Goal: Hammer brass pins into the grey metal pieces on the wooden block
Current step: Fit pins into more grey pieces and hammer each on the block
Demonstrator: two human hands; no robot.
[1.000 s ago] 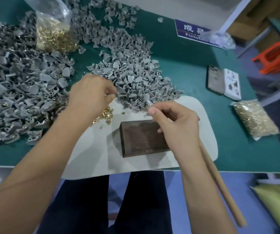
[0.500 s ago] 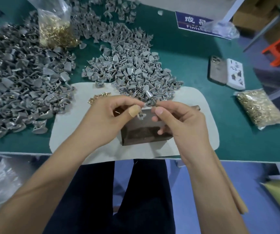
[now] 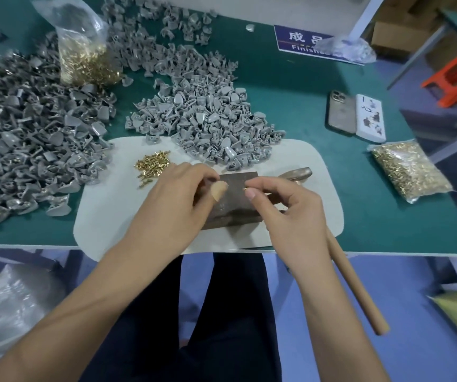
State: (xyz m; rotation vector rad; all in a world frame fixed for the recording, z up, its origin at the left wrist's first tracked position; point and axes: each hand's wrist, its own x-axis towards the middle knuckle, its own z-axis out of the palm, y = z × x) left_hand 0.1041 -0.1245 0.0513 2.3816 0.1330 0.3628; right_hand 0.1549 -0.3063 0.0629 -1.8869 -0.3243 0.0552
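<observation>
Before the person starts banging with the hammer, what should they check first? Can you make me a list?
1. Wooden block sits flat on the pale mat: ok.
2. Brass pin is in the right hand, pinched at the fingertips: ok.
3. Grey piece is placed on the block: cannot tell, the left hand hides that spot.
4. Pin stands in the piece's hole: cannot tell, too small to see.
5. Hammer is picked up: not ok, it lies on the mat behind the right hand, and no hand grips it.
6. Spare pins are close by on the mat: ok.
</observation>
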